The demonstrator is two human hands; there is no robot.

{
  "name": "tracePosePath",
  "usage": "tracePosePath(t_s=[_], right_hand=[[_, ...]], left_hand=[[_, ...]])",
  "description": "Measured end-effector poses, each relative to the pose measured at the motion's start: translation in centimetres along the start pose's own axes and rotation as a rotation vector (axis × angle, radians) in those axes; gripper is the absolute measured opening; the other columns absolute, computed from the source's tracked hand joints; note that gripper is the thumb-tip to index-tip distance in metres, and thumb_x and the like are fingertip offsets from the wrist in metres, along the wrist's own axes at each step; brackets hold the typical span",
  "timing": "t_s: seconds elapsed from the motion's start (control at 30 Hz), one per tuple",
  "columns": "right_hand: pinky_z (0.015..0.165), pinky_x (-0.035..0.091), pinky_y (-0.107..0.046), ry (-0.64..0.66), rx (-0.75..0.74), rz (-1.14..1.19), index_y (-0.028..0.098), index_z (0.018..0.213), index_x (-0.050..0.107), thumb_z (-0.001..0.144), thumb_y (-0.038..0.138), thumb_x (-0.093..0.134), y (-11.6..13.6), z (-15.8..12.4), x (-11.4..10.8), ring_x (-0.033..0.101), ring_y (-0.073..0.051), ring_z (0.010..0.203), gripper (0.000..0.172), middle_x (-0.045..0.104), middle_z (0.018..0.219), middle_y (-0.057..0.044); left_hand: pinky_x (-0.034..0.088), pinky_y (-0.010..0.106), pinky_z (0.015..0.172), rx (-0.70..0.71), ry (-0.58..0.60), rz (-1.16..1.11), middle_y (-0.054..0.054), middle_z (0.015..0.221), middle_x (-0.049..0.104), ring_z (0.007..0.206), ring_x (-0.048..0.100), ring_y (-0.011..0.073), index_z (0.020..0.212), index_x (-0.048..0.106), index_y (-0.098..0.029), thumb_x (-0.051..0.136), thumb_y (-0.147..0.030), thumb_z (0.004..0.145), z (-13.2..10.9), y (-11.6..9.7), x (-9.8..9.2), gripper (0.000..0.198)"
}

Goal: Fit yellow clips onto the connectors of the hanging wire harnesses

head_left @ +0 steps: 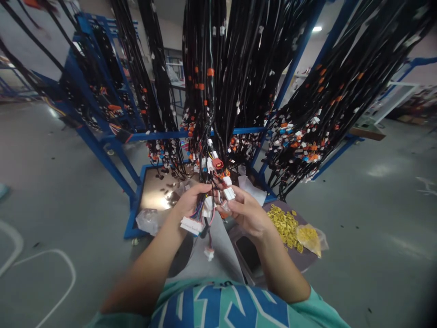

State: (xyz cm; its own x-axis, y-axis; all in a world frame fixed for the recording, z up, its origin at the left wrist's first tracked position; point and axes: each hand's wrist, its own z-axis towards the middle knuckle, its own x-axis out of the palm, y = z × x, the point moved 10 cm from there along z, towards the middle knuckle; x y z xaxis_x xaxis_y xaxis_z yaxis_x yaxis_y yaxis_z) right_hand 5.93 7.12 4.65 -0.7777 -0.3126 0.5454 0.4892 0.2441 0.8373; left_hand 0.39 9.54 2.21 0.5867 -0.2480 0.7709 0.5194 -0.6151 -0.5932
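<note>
In front of my chest, the end of a black wiring harness (209, 123) hangs down between my two hands. My left hand (189, 200) is closed around its coloured wires, with a wide white connector (191, 225) dangling just below. The fingers of my right hand (249, 209) pinch a white connector (229, 194). A red connector (217, 164) and several smaller white ones sit on the bundle above my hands. Another small white connector (209, 253) hangs lowest, over a pale grey surface. My left fingertips are partly hidden behind the wires.
Thick bundles of black harnesses (307, 114) hang from a blue metal rack (164, 135) across the view. To the right lies a heap of yellow clips (285, 225) beside a plastic bag of yellow pieces (309, 237). A clear bag (150, 221) rests on the rack's base at left.
</note>
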Motion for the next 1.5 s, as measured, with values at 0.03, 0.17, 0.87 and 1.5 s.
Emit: tracePosePath(t_s=[0.03,0.17,0.87,1.5], right_hand=[[0.067,0.053,-0.023,-0.008,-0.008,-0.026,0.021,0.101,0.061,0.058,0.035,0.082,0.0,-0.1,0.1,0.060,-0.010,0.072,0.050,0.062,0.087,0.000],[0.071,0.051,-0.027,-0.059,-0.090,-0.231,0.023,0.113,0.053,0.061,0.031,0.078,0.3,-0.3,0.5,0.059,-0.015,0.085,0.059,0.060,0.098,-0.002],[0.045,0.048,-0.021,-0.141,-0.054,-0.259,0.021,0.101,0.049,0.065,0.028,0.073,-0.2,-0.1,-0.4,0.055,-0.008,0.054,0.044,0.058,0.082,0.001],[0.050,0.045,-0.022,-0.122,-0.135,-0.536,0.021,0.106,0.057,0.076,0.033,0.062,2.8,-1.1,0.0,0.058,-0.015,0.075,0.033,0.062,0.093,-0.004]], left_hand=[[0.053,0.028,0.050,-0.010,-0.008,-0.003,0.010,0.069,0.071,0.060,0.068,0.0215,0.097,0.064,-0.007,0.053,-0.016,0.068,0.0,0.1,-0.1,0.033],[0.053,0.031,0.050,-0.076,-0.055,-0.003,0.012,0.067,0.071,0.057,0.067,0.0233,0.096,0.066,-0.005,0.051,-0.020,0.069,0.1,1.0,-0.7,0.034],[0.053,0.031,0.047,0.011,0.013,0.142,0.004,0.061,0.064,0.049,0.062,0.0184,0.079,0.059,-0.012,0.071,-0.027,0.069,-0.8,0.2,0.3,0.021],[0.058,0.040,0.069,-0.035,0.099,0.076,0.008,0.082,0.071,0.074,0.070,0.0252,0.093,0.057,-0.013,0.055,-0.003,0.051,-1.4,0.1,1.3,0.044]])
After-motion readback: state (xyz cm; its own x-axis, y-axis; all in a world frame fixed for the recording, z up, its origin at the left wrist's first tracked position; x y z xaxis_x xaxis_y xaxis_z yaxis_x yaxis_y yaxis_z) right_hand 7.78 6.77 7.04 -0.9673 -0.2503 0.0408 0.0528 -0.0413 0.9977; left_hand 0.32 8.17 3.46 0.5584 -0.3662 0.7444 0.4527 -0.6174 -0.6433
